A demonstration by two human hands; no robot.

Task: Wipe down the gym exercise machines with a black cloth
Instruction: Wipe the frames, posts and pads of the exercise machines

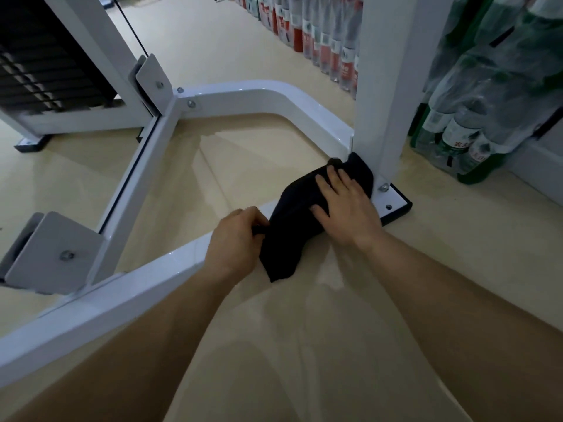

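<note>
A black cloth [292, 220] lies draped over the white floor rail [100, 312] of a gym machine, right beside the foot of its white upright post [384, 86]. My right hand [344, 205] presses flat on the cloth with fingers spread. My left hand [237, 239] pinches the cloth's near left edge, and a loose corner hangs down over the rail toward the floor. The bolted foot plate [393, 202] shows just right of my right hand.
The machine's curved white base bar [274, 95] and a cross rail [137, 178] run left toward the black weight stack [45, 56] and a cable. Packs of bottled water line the wall at the back [323, 35] and right [475, 117]. The floor is glossy beige.
</note>
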